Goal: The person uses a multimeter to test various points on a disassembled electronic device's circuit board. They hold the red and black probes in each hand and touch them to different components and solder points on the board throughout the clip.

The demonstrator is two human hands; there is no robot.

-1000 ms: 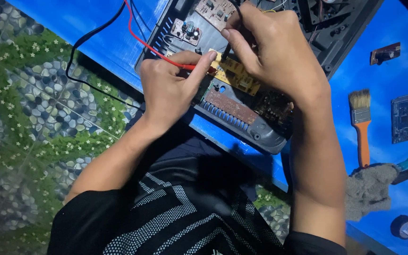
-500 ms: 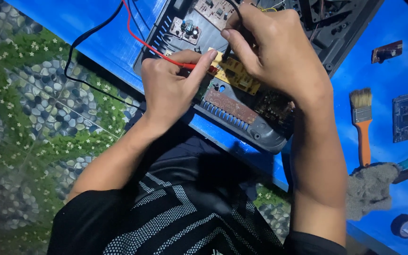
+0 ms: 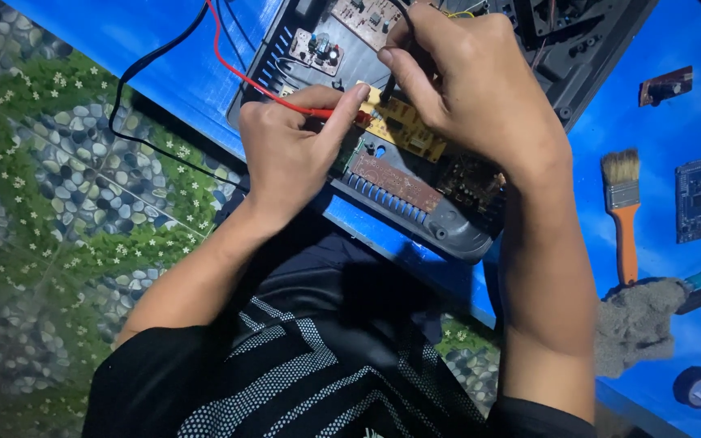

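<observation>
An opened dark grey device case lies on the blue table, its circuit boards exposed. My left hand grips a red test probe, tip against a yellow circuit board. My right hand pinches a black test probe and presses it down on the same yellow board. A red lead and a black lead run off toward the top left. A brown board sits just below the yellow one.
A paintbrush with an orange handle lies to the right of the case. Beyond it sit a blue circuit board, a small brown board, a grey rag and a roll of black tape. A pebble-patterned floor is on the left.
Both hands hold nearly the same position; the probes stay on the yellow board with only slight shifts.
</observation>
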